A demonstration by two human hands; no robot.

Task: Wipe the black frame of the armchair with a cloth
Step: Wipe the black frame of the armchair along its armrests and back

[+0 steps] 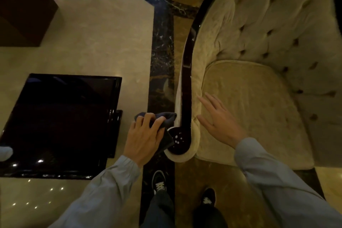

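Head view, left hand point(143, 139) gripping cloth point(162, 119) (dark) against black frame point(186, 87), right hand point(218, 122) spread

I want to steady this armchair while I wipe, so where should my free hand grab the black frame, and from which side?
Grip the straight run of the black frame just beyond the cloth, probably coming from the seat side with the right hand, which hovers open there. The rail is narrow enough to wrap, and the left hand occupies the rounded end.
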